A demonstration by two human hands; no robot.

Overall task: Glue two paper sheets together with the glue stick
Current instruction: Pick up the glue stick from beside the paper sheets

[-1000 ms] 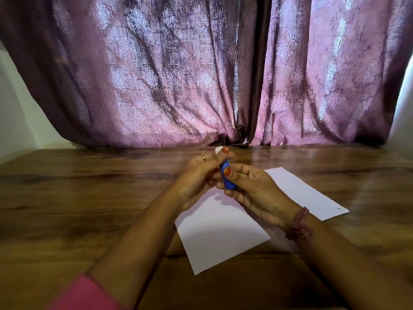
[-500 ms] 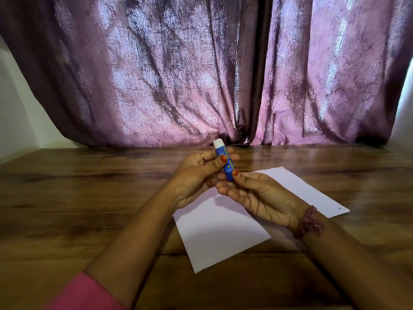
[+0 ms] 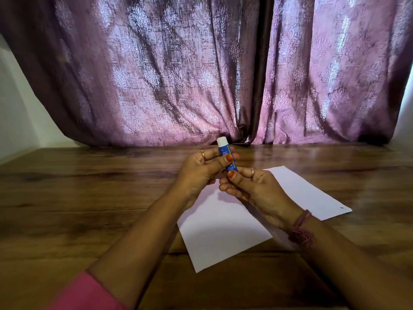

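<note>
A blue glue stick [image 3: 225, 153] with a white cap stands nearly upright above the table, held between both hands. My left hand [image 3: 201, 173] grips its upper body with thumb and fingers. My right hand [image 3: 252, 189] pinches its lower end. Two white paper sheets lie on the wooden table [image 3: 89, 198] below: the near sheet [image 3: 221, 233] in the centre and the far sheet [image 3: 306, 193] to the right, partly hidden by my right hand and wrist.
A purple patterned curtain [image 3: 201, 74] hangs along the table's far edge. White wall shows at the far left and far right. Bare wood surrounds the sheets on the left and in front.
The glue stick has risen out of my hands, so more of its blue body and white cap shows. My right hand has slid down to its lower end.
</note>
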